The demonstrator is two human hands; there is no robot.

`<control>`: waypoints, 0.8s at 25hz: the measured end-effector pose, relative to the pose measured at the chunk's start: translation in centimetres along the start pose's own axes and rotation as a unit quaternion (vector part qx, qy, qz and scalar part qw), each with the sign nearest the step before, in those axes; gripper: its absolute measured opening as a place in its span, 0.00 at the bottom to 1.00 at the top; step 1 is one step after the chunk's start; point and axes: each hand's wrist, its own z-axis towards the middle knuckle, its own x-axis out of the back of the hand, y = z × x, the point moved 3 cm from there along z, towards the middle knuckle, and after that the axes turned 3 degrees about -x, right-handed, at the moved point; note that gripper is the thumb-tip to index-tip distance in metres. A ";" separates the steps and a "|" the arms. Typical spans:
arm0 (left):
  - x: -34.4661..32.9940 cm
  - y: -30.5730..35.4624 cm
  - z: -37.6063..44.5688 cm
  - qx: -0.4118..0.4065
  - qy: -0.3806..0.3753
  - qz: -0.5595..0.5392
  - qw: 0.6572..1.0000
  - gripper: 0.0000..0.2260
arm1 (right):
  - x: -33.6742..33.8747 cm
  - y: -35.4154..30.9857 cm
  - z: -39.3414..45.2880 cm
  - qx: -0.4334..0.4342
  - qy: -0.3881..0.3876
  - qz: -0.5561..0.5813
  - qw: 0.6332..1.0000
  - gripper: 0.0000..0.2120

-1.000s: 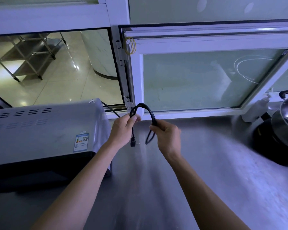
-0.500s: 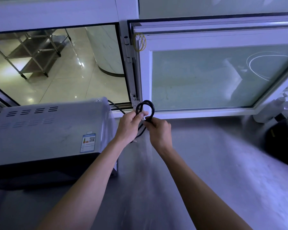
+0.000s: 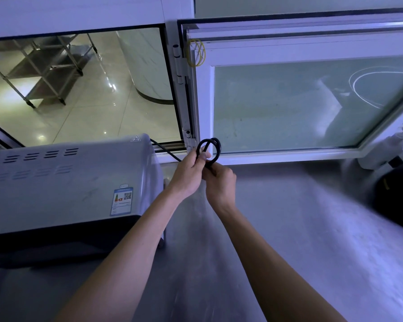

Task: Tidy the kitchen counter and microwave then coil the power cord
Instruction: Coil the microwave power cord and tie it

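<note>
A black power cord runs from behind the grey microwave on the left of the steel counter. Its free end is wound into a small tight loop held above the counter, in front of the window frame. My left hand pinches the loop between thumb and fingers from the left. My right hand grips the lower part of the loop from the right. The two hands touch each other. The plug is hidden.
A white-framed window pane swings open over the back of the counter. A white bottle and a dark cooker stand at the right edge. Yellow rubber bands hang on the frame.
The wide cord loop has been drawn into a small tight coil. My hands have come together and now touch. The plug that hung between them is no longer visible.
</note>
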 end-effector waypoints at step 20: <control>-0.6 0.7 -0.4 0.030 -0.092 -0.141 0.985 0.17 | -0.5 1.4 1.1 0.036 -0.017 -0.006 0.999 0.10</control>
